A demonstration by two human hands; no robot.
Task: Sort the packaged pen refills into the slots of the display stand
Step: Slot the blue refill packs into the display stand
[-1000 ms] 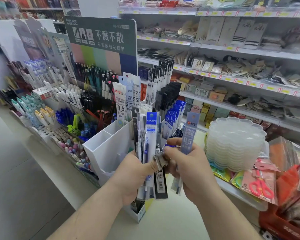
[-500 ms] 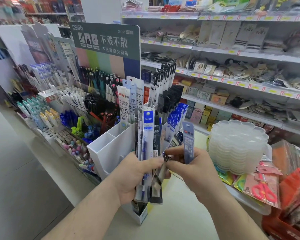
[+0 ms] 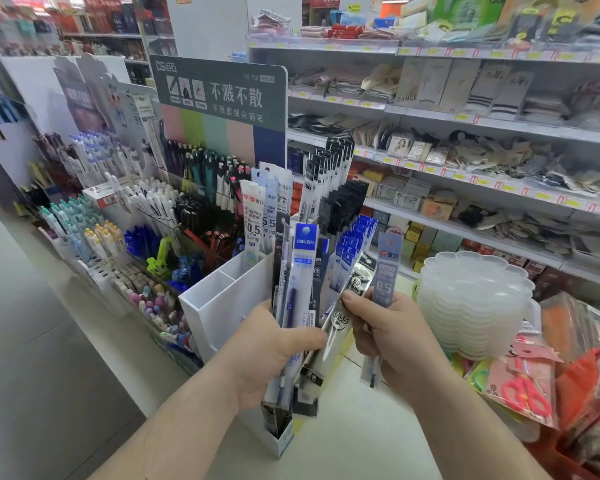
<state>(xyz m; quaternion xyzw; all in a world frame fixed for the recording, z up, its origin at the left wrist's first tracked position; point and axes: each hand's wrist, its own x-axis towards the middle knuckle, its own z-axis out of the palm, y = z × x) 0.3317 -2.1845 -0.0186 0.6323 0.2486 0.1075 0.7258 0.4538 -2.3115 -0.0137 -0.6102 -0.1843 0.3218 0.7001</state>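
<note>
My left hand (image 3: 274,355) grips a bundle of packaged pen refills (image 3: 300,285), with a blue-topped pack at the front. My right hand (image 3: 392,337) holds a grey-blue 0.5 refill pack (image 3: 385,271) upright and pinches a silver 0.35 pack (image 3: 343,313) that leans out of the bundle. Just behind my hands stands the white display stand (image 3: 222,306). Its near-left slots hold nothing, while its rear slots carry black, white and blue refill packs (image 3: 343,216).
Racks of pens (image 3: 118,209) fill the display to the left, under a grey-green sign board (image 3: 219,98). A stack of clear plastic trays (image 3: 471,299) and packaged scissors (image 3: 523,386) lie to the right. Store shelves (image 3: 465,126) run behind. Grey floor lies at lower left.
My right hand has drawn the silver 0.35 pack sideways out of the bundle in my left hand. The grey-blue 0.5 pack stays in my right hand. The camera has tilted up slightly.
</note>
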